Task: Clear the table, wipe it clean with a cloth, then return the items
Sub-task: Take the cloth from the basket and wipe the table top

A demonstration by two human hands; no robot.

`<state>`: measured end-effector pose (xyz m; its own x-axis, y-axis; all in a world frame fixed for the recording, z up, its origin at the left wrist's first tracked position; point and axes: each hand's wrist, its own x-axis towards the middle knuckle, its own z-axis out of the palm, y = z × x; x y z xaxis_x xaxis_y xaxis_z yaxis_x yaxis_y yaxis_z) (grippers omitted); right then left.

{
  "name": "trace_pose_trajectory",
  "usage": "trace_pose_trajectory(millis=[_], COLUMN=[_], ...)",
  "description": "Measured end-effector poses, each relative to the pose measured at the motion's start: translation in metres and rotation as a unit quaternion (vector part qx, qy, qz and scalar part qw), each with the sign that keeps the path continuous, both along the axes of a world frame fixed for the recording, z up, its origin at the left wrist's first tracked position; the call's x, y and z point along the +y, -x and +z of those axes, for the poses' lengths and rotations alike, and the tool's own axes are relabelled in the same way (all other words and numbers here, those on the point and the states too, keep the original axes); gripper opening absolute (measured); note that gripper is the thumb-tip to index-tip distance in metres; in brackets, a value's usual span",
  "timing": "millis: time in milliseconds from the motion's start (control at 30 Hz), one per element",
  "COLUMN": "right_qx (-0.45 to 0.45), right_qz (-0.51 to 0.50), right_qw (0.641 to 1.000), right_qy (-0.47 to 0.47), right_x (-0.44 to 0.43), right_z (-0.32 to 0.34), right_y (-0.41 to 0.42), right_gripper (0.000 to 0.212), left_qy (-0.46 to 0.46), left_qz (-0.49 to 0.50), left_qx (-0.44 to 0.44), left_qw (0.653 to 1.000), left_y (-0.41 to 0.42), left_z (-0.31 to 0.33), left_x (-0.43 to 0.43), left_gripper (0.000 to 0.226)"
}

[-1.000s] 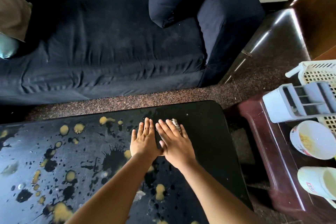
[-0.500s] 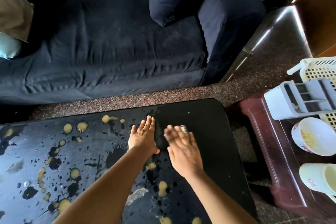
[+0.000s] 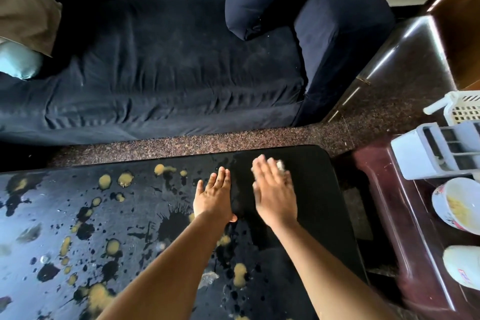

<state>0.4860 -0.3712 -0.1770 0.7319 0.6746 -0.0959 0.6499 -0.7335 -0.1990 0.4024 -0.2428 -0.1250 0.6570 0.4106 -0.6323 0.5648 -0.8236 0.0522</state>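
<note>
Yellow and dark stains [image 3: 105,180] spattered the left and middle of the black table [image 3: 311,189]. The left hand [image 3: 214,196] lay flat on the top at the edge of the stains, fingers straight and together. Just beside it the right hand [image 3: 274,193], blurred, pressed down with straight fingers on a small pale wad [image 3: 280,164] that peeked out past its fingertips. On the brown side table [image 3: 384,202] to the right stood a rack [image 3: 431,156], a bowl [image 3: 457,205] and a cup [image 3: 465,265].
</note>
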Motion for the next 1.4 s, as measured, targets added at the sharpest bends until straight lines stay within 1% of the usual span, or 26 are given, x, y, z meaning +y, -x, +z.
trace_pose_trajectory(millis=[67,100,133,233,267,300,400,433,467,500,567,667,700,733,800,867,900,933,1033,1100,1167,1267,1300,1333,1367,1400], right_qx=[0.005,0.006,0.012,0.036,0.039,0.036,0.028,0.045,0.053,0.048,0.043,0.035,0.019,0.004,0.002,0.002,-0.005,-0.011,-0.01,-0.019,-0.028,0.001,0.008,0.01,0.016,0.009], right_qz=[-0.124,-0.14,-0.116,0.08,0.114,0.111,-0.03,-0.065,-0.068,-0.049,0.032,0.168,0.179,0.158,0.045,-0.055,-0.072,-0.06,0.092,0.156,0.119,-0.058,-0.085,-0.078,-0.03,0.048], right_qw=[0.992,0.99,0.993,0.996,0.993,0.993,0.999,0.996,0.995,0.997,0.998,0.985,0.984,0.987,0.999,0.998,0.997,0.998,0.995,0.987,0.992,0.998,0.996,0.997,0.999,0.999], right_qy=[-0.014,-0.014,-0.011,0.004,0.002,-0.002,0.026,0.042,0.051,0.045,0.016,-0.016,-0.018,-0.022,-0.023,-0.02,-0.022,-0.029,-0.036,-0.02,-0.002,0.002,-0.007,-0.014,-0.016,-0.015], right_x=[0.024,0.038,0.052,0.074,0.074,0.071,0.061,0.063,0.066,0.069,0.075,0.064,0.055,0.042,0.013,-0.008,-0.015,-0.019,-0.03,-0.05,-0.072,-0.082,-0.077,-0.072,-0.067,-0.067], right_z=[0.001,0.002,0.003,0.005,0.006,0.007,0.01,0.011,0.013,0.014,0.013,0.007,0.005,0.002,0.0,0.0,0.001,0.003,0.008,0.006,0.003,0.005,0.006,0.006,0.006,0.005], right_y=[-0.012,-0.011,-0.009,-0.008,-0.015,-0.023,-0.05,-0.056,-0.056,-0.054,-0.042,-0.032,-0.031,-0.03,-0.025,-0.01,0.004,0.02,0.069,0.077,0.069,0.067,0.074,0.083,0.093,0.105], right_gripper=[0.054,0.055,0.057,0.058,0.056,0.055,0.051,0.05,0.049,0.049,0.05,0.052,0.052,0.052,0.052,0.054,0.054,0.055,0.054,0.053,0.054,0.055,0.056,0.057,0.057,0.057], left_qy=[0.004,0.004,0.005,0.005,0.006,0.011,0.006,0.006,0.008,0.009,0.005,0.002,0.0,-0.003,-0.009,-0.017,-0.018,-0.02,-0.048,-0.066,-0.076,-0.063,-0.051,-0.04,-0.031,-0.024], left_qz=[-0.002,-0.003,-0.003,0.004,0.004,0.003,0.002,0.002,0.001,-0.001,0.001,0.001,0.0,0.001,0.0,-0.004,-0.005,-0.003,0.0,-0.007,-0.005,0.039,0.063,0.086,0.107,0.124], left_qx=[-0.001,-0.002,-0.003,-0.01,-0.011,-0.008,-0.007,-0.006,-0.003,-0.002,0.0,0.006,0.009,0.012,0.018,0.023,0.024,0.023,-0.006,-0.043,-0.082,-0.143,-0.159,-0.175,-0.188,-0.197], left_qw=[1.0,1.0,1.0,1.0,1.0,1.0,1.0,1.0,1.0,1.0,1.0,1.0,1.0,1.0,1.0,1.0,1.0,1.0,0.999,0.997,0.994,0.987,0.984,0.98,0.976,0.972], left_y=[0.0,0.0,0.001,0.002,0.002,0.002,0.002,0.001,0.001,0.001,0.002,0.0,0.0,0.0,0.0,-0.001,-0.001,-0.002,0.001,0.009,0.022,0.047,0.057,0.066,0.077,0.089], left_z=[-0.001,-0.002,-0.003,-0.003,-0.003,-0.002,-0.003,-0.002,-0.002,-0.003,-0.002,-0.001,-0.002,-0.001,0.0,0.002,0.003,0.004,0.005,0.006,0.007,0.008,0.008,0.009,0.01,0.01], left_x=[0.001,0.001,0.002,0.002,0.003,0.003,0.002,0.002,0.002,0.002,0.001,0.001,0.0,-0.001,-0.002,-0.002,-0.003,-0.005,-0.008,-0.014,-0.023,-0.042,-0.05,-0.058,-0.064,-0.07], left_gripper=[0.118,0.118,0.118,0.119,0.119,0.119,0.119,0.119,0.119,0.119,0.119,0.119,0.119,0.118,0.119,0.12,0.12,0.12,0.107,0.095,0.09,0.081,0.078,0.075,0.073,0.073])
